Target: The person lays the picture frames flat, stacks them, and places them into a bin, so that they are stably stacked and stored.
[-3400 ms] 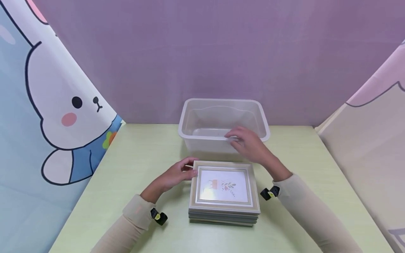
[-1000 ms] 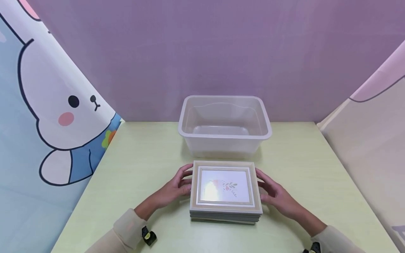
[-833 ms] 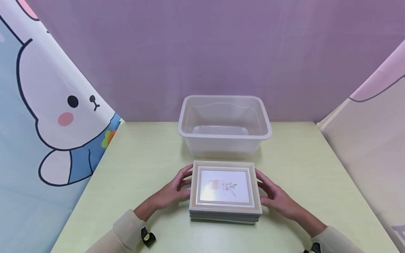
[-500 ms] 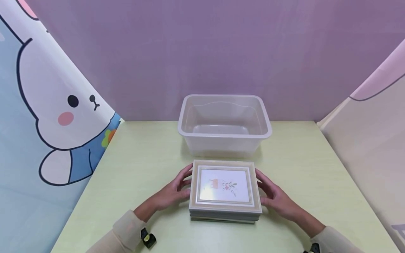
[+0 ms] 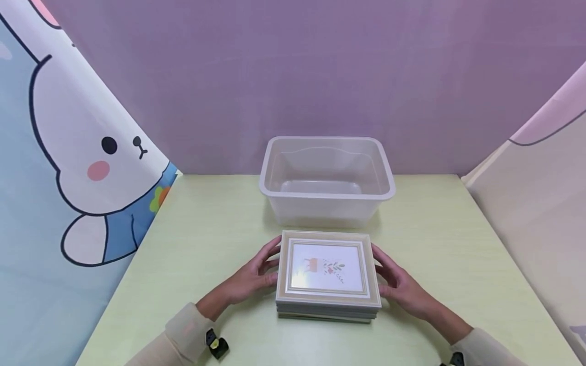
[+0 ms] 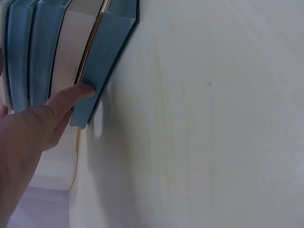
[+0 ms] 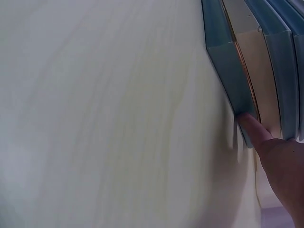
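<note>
A stack of picture frames lies on the table in the head view. The top one has a beige rim around a print with leaves. My left hand touches the stack's left side, fingers spread along it. Against the right side rests my right hand, thumb nearer me. In the left wrist view, a fingertip meets the blue and white edges of the frames. The right wrist view has a digit of the right hand on the lowest blue edge. The far fingertips are partly hidden.
A translucent white plastic bin stands just behind the stack, with nothing seen inside. The pale green table ends at a purple backdrop. Printed cloth hangs at the left.
My right hand has come from the bin's front rim to the stack's right side. The left hand has slid slightly nearer along the left side. Over the last second both stay still.
</note>
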A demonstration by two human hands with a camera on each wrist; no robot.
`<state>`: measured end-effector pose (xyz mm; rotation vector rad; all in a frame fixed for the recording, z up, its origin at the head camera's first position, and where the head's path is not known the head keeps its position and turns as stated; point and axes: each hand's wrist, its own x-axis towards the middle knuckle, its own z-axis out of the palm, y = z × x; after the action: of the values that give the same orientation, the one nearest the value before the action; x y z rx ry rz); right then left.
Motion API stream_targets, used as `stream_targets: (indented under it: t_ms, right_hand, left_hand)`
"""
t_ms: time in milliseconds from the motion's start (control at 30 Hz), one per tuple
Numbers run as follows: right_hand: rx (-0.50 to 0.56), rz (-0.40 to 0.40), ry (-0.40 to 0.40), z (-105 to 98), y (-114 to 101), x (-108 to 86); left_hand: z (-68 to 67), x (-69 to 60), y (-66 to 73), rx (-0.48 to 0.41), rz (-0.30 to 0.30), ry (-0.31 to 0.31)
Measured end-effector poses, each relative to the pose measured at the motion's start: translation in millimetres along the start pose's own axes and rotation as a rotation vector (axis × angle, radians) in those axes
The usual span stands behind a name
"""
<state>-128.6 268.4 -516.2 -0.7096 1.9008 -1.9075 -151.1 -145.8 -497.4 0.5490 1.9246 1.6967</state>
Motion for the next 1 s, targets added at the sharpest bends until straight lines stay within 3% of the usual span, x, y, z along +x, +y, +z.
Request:
stream_targets:
  t_ms: [633,1000]
  right_hand:
    - [-0.061,0.005,0.060,0,-6,2.8]
    - [-0.013,-0.044,0.019,-8,-20,11.2]
  left_hand:
    - [4.1,3.5,6.6,-0.129,-0.018,0.005]
    - [4.8,2.3,28.7,-0.184,-0.016,0.015]
